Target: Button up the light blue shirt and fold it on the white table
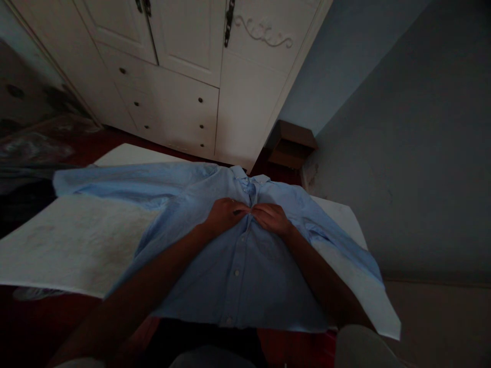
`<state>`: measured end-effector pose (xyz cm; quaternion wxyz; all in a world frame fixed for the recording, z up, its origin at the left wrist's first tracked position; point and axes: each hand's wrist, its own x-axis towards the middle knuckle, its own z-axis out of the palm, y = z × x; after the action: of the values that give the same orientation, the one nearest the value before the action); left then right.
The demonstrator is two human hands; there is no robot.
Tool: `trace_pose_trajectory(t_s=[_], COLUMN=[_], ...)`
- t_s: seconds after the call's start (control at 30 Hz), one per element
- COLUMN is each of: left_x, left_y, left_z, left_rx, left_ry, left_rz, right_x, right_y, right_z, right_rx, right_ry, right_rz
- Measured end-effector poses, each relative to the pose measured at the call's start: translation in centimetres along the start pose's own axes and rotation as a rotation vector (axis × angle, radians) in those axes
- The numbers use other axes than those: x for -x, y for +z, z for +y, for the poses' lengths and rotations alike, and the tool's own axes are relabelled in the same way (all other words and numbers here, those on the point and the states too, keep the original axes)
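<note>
A light blue button-up shirt (215, 266) lies face up with its sleeves spread to both sides and its collar pointing away from me. My left hand (227, 214) and my right hand (271, 217) meet at the front placket, below the collar. Both hands pinch the cloth there, fingertips nearly touching. Any button between the fingers is hidden. Below the hands the placket runs down toward me, with several pale buttons showing and the two front edges overlapping. Above the hands the neck opening gapes slightly.
The shirt rests on a white table (76, 245). Beyond it stands a white wardrobe (184, 117) with drawers and dark handles. A small brown cabinet (293, 140) sits by the grey wall (414, 153). Dark items lie at far left, and the floor is reddish.
</note>
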<state>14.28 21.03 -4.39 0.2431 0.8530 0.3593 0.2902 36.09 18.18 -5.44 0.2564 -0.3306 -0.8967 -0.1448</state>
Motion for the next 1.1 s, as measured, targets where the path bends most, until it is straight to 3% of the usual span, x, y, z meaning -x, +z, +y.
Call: trace_pose_trajectory(t_s=[0.23,0.47,0.67,1.1], left_x=[-0.05,-0.16,-0.15,-0.04], left_y=[0.11,0.18,0.15,0.36], left_z=[0.32,0.29,-0.22,-0.36], left_rx=[0.284,0.307,0.295,0.196], left_ry=[-0.111,-0.150,-0.113,0.015], left_rz=[0.042,0.042,-0.021,0.054], right_x=[0.16,-0.13,-0.02,0.24], right_y=[0.17,-0.09,0.06,0.15], right_z=[0.08,-0.03,0.09,0.29], right_rx=[-0.077,-0.006,0.020,-0.081], right_ry=[0.005,-0.022,-0.019,0.008], right_rz=[0.000,0.002,0.016,0.053])
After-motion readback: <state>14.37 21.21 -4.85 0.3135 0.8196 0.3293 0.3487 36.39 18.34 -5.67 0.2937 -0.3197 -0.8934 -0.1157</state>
